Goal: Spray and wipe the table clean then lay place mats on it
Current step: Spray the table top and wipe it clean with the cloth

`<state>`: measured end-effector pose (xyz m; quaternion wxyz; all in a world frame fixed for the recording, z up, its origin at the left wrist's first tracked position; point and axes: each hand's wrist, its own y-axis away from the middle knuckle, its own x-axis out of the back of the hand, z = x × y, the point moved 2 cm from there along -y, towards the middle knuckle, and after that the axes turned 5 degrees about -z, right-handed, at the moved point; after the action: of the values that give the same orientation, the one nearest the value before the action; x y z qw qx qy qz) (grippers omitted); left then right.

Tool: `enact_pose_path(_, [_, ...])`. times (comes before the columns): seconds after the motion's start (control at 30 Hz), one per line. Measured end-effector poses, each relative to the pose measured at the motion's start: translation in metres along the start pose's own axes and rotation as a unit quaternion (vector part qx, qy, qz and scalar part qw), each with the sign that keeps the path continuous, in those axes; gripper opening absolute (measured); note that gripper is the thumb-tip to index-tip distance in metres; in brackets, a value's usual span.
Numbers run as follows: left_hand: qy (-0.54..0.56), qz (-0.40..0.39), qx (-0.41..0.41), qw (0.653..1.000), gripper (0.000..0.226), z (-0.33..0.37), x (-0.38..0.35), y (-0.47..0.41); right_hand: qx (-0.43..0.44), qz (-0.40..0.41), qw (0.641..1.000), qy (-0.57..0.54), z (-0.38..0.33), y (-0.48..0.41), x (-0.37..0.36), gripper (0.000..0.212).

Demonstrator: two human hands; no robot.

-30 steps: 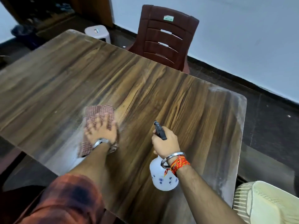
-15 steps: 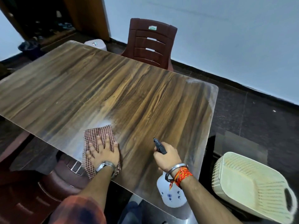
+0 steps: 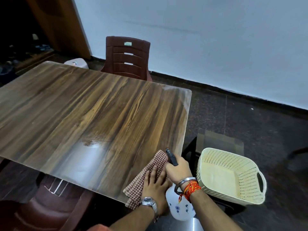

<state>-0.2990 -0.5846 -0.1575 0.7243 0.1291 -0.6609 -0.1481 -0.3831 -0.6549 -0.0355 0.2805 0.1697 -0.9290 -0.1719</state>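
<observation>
left hand (image 3: pixel 154 181): flat, pressing cloth (image 3: pixel 146 177) on table (image 3: pixel 83 114) | right hand (image 3: pixel 179 169): gripping spray bottle (image 3: pixel 179 209)

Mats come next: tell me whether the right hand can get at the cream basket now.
Probably reachable: the basket sits close beside the right hand with nothing between, but that hand grips the spray bottle, so grasping must wait.

table (image 3: pixel 100 114): left end cut off by the frame edge
spray bottle (image 3: pixel 180 209): neck hidden inside right hand (image 3: pixel 179 170), off the table's near corner
cloth (image 3: pixel 156 159): on that corner, partly under left hand (image 3: pixel 155 185)
</observation>
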Motion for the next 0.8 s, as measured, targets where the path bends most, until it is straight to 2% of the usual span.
enact_pose_path(0.2, [0.039,0.041,-0.038,0.998,0.077,0.000,0.002,-0.012,-0.013,0.043,0.999,-0.011,0.002,-0.010,0.017,0.009])
enact_pose_path(0.4, [0.026,0.019,-0.055,0.998,0.063,-0.005,0.017,-0.060,-0.013,0.058,0.998,-0.016,-0.008,-0.024,0.024,0.001])
enact_pose_path(0.5, [0.046,0.023,-0.050,0.997,0.057,-0.006,0.026,-0.083,-0.004,0.065,0.998,-0.023,-0.015,-0.032,0.032,0.005])
enact_pose_path(0.63, [0.093,0.021,-0.025,0.995,0.060,-0.004,0.042,-0.104,-0.005,0.089,0.996,-0.027,-0.014,-0.046,0.043,0.007])
enact_pose_path(0.8, [0.102,0.037,-0.016,0.994,0.057,0.002,0.057,-0.137,0.002,0.094,0.994,-0.052,-0.012,-0.070,0.056,0.013])
